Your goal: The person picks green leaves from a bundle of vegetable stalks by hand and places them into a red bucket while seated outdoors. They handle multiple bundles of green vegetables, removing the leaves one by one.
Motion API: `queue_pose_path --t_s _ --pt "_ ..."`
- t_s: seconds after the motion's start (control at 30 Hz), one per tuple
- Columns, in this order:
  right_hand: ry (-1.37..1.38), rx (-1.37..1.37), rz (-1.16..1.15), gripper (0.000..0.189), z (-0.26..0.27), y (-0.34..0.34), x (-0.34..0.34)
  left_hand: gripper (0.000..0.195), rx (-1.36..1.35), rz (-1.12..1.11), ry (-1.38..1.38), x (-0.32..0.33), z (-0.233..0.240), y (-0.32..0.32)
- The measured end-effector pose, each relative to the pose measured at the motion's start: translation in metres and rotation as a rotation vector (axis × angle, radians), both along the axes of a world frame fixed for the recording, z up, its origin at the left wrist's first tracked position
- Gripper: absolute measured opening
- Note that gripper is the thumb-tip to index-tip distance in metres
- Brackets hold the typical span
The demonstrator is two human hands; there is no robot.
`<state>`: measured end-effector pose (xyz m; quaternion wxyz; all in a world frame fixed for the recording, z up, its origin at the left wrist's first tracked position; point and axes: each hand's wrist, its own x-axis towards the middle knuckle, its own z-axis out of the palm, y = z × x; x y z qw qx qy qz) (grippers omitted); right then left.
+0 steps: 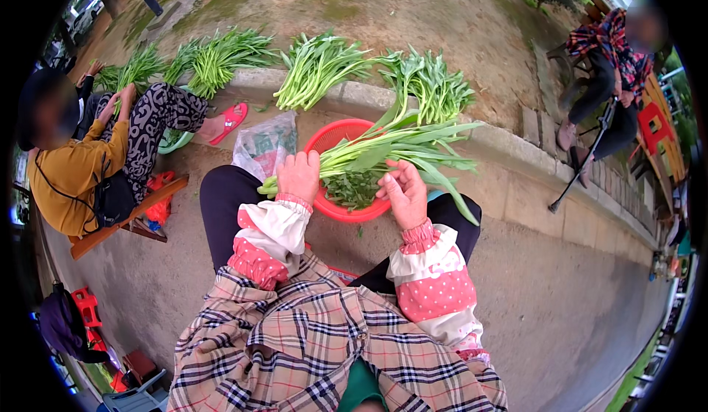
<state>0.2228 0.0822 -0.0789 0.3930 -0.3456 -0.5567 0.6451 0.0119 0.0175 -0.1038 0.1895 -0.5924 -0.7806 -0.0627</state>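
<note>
My left hand (298, 176) is closed around the stem ends of a bunch of long-stemmed leafy greens (365, 149). The bunch lies slantwise over a red plastic colander (354, 214), its leaves spreading to the right. Loose green leaves (354, 188) lie in the colander, which stands on the ground between my knees. My right hand (402, 193) is at the colander's right side, just below the bunch, with fingers curled and thumb close to them. Whether a leaf is pinched there is not clear.
More bunches of greens (321, 69) lie along a stone kerb (254, 83) ahead. A clear plastic bag (265, 144) is left of the colander. At left a person (77, 180) sits on a wooden bench (127, 213), handling greens. Another seated person (603, 80) at right holds a crutch (581, 163).
</note>
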Motion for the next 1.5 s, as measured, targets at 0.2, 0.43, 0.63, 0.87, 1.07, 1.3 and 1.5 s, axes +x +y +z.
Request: queue_pose_path --t_s 0.2,0.43,0.63,0.87,1.07,1.3,1.5 --pt "0.029 -0.007 -0.048 0.035 0.004 -0.001 0.000 0.011 0.024 -0.095 0.126 -0.015 0.002 0.009" --pt "-0.150 0.124 -0.139 0.032 -0.007 0.002 0.003 0.015 0.015 -0.237 0.252 -0.024 0.028 0.021" --pt "-0.207 0.189 -0.189 0.026 -0.024 0.004 0.002 0.018 -0.008 -0.296 0.317 -0.028 0.035 0.026" --pt "-0.268 0.150 -0.213 0.021 -0.027 0.006 0.003 0.019 0.028 -0.376 0.347 -0.028 0.035 0.030" --pt "-0.250 0.083 -0.203 0.017 -0.026 0.007 0.003 0.019 0.042 -0.396 0.357 -0.030 0.035 0.031" --pt "-0.393 0.206 -0.145 0.014 -0.023 0.006 0.006 0.016 0.041 -0.353 0.360 -0.041 0.031 0.033" --pt "-0.601 0.422 -0.120 0.011 -0.013 0.000 0.004 0.013 0.028 -0.319 0.355 -0.051 0.039 0.033"
